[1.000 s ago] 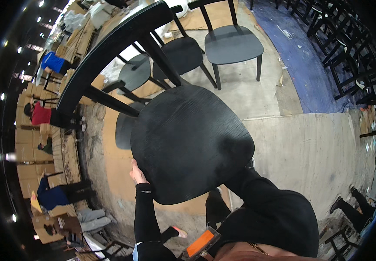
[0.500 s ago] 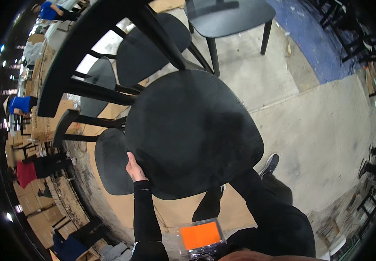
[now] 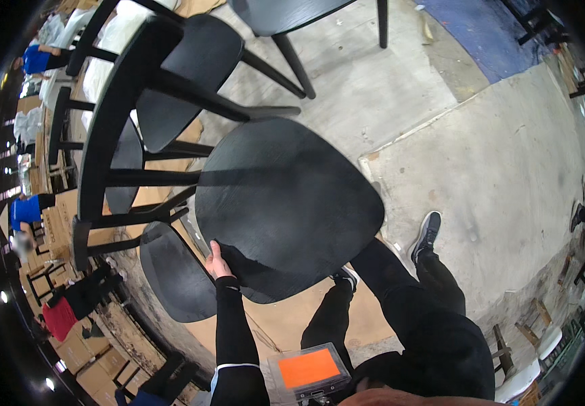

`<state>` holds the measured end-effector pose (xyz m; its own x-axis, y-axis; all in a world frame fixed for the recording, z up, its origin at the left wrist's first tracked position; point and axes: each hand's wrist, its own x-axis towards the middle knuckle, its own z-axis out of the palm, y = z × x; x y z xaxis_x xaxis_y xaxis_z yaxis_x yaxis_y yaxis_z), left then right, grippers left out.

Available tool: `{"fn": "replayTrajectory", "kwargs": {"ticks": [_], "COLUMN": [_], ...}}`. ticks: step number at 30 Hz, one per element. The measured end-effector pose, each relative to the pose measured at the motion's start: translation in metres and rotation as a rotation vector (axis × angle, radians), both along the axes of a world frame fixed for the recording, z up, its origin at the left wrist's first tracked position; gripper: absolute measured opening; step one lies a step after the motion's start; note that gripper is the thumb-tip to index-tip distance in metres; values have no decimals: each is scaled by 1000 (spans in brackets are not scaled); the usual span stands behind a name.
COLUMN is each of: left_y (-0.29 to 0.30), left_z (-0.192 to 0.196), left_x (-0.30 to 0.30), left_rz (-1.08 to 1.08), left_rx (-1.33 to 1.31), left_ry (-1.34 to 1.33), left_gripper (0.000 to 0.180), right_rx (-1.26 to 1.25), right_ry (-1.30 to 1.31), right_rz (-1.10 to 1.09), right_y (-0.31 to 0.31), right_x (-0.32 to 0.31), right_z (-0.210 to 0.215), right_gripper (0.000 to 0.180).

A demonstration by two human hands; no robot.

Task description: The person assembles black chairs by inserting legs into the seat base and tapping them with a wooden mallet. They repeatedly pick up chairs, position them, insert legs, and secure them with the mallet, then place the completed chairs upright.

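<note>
A black chair (image 3: pixel 289 203) with a broad rounded seat is in front of me, its curved backrest pointing left. My left hand (image 3: pixel 218 263) grips the near-left edge of the seat, thumb on top and fingers out of sight below. My right arm, in a black sleeve, reaches to the seat's near-right edge; the seat hides my right hand, so its hold does not show. Beside my left hand, partly below the held chair, sits another black chair seat (image 3: pixel 177 274).
More black chairs crowd the far left, one with its seat (image 3: pixel 187 84) facing up. Another chair (image 3: pixel 289 15) stands at the far side. Cardboard (image 3: pixel 292 318) covers floor near my feet. Blue sheeting (image 3: pixel 488 40) lies far right. People work at the left beside cardboard boxes (image 3: pixel 79 338).
The view has shifted, and the held chair has turned slightly, its backrest now lower at the left. My left hand keeps its place on the seat edge. More of my right shoe shows.
</note>
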<state>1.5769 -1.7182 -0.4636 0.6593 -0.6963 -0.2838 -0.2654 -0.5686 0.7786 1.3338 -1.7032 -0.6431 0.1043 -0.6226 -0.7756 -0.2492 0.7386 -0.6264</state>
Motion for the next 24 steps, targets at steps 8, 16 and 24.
{"fn": "replayTrajectory", "kwargs": {"ticks": [8, 16, 24], "left_y": [1, 96, 125], "left_z": [132, 251, 298], "left_x": [-102, -308, -549], "left_rz": [-290, -1397, -2001], "left_rx": [655, -90, 301], "left_ry": [-742, -758, -706], "left_gripper": [75, 31, 29], "right_rx": [153, 496, 459], "right_ry": [82, 636, 728], "right_rz": [178, -656, -828], "right_y": [272, 597, 649], "right_x": [-238, -450, -446], "right_z": [125, 342, 421], "right_gripper": [34, 42, 35]}}
